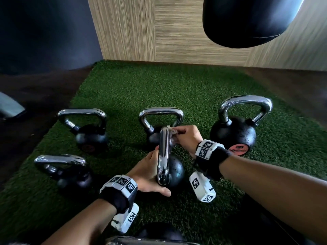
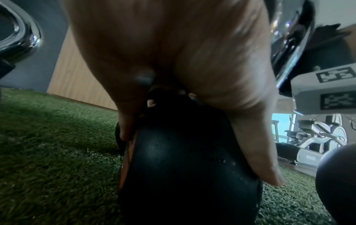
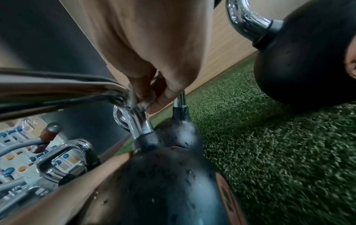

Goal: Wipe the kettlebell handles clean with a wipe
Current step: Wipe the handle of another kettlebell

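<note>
A black kettlebell (image 1: 175, 171) stands mid-turf, its chrome handle (image 1: 163, 152) edge-on to me. My left hand (image 1: 150, 174) grips its ball, thumb along the near side and fingers on the left; the left wrist view shows the palm (image 2: 183, 60) over the dark ball (image 2: 183, 167). My right hand (image 1: 185, 136) pinches a small pale wipe (image 1: 173, 133) against the handle's far upper corner. In the right wrist view the fingers (image 3: 142, 91) press the crumpled wipe (image 3: 144, 104) onto the chrome bend (image 3: 138, 121). Water drops dot the ball.
Several more kettlebells stand on the green turf (image 1: 123, 89): far left (image 1: 91, 137), right behind the held one (image 1: 161, 112), a big one at right (image 1: 233, 133), near left (image 1: 70, 175), another at the bottom edge (image 1: 159, 234). A black punching bag (image 1: 247, 20) hangs above right. A wood-panel wall (image 1: 177, 32) closes the back.
</note>
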`<state>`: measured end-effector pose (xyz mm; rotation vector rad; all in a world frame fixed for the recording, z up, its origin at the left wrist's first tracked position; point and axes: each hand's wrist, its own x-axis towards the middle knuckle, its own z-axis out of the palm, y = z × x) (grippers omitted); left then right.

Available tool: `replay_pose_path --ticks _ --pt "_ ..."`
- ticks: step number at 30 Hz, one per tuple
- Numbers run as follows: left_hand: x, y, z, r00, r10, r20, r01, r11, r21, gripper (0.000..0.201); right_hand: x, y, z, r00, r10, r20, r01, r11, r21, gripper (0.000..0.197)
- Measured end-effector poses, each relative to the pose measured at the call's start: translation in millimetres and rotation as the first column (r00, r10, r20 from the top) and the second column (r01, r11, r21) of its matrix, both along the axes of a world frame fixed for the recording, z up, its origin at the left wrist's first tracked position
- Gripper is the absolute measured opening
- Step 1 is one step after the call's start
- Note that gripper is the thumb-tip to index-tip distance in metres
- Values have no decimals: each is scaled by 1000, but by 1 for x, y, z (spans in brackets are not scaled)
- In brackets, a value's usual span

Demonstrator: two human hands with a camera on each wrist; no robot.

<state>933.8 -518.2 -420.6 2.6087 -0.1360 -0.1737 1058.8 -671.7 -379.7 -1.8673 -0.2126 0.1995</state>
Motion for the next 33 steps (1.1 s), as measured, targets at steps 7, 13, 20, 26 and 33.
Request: replay_pose_path --ticks 7,13,20,26,33 --pt "7 5 6 997 -46 -55 45 999 -20 143 -3 -2 17 992 28 124 -24 999 -31 19" --pt "13 10 11 993 -97 -71 101 993 59 139 -29 -14 42 914 202 351 -148 973 -176 21" --pt "22 12 21 985 -158 -73 167 976 142 125 -35 -12 57 880 233 413 -104 944 -312 21" --pt "29 20 23 974 -201 -104 210 974 89 115 -56 -26 58 962 243 126 -225 964 -140 26" --pt "35 23 23 949 -311 -51 307 949 -71 104 -84 -26 51 933 305 -192 -286 951 120 25"
